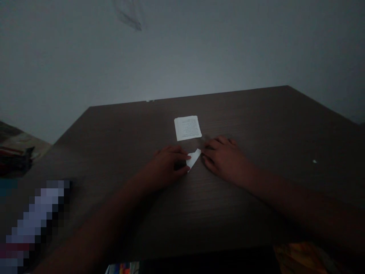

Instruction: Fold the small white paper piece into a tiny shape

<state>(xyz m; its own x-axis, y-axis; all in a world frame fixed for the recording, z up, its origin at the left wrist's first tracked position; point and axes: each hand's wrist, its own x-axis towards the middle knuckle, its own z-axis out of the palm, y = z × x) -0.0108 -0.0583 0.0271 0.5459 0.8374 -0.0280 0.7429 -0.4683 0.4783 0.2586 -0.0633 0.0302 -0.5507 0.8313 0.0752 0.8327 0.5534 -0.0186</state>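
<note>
Folded paper (194,159) lies diag., long axis near-L to far-R.

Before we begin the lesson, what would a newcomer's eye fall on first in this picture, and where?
Probably the bright square of printed paper, lying near the middle of the dark table. Next, the small folded white paper just nearer the viewer: the left hand touches it, and the right hand is close to its far corner.

Square paper stack (185,129): printed lines (190,126) across top sheet, too small, dim to read.
</note>
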